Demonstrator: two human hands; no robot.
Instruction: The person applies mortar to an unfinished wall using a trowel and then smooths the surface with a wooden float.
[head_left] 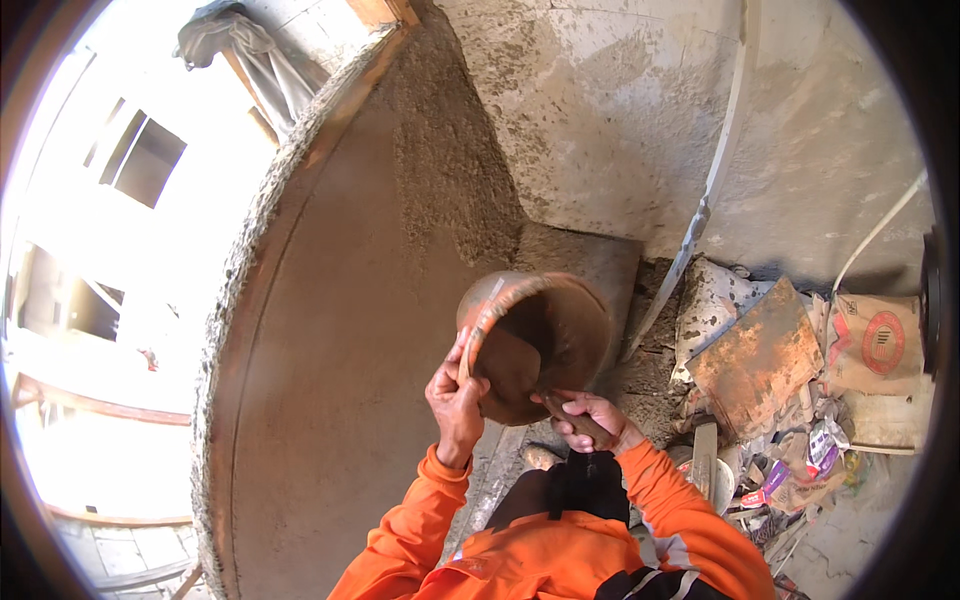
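A: "How are your hands set?"
B: "Your left hand [458, 393] is curled over the rim of the bucket [568, 335]; your right hand [592, 422] grips the trowel [514, 365], blade inside."
A: "Handling?"
B: "Likely stiff, perhaps heavy; keep to the rim."
A: "Room?"
B: "You're well right of the plastered wall's [330, 350] rough left edge; the debris heap [780, 460] crowds your right."

Smeared bucket [582, 318], tilted; trowel [590, 426] partly inside.
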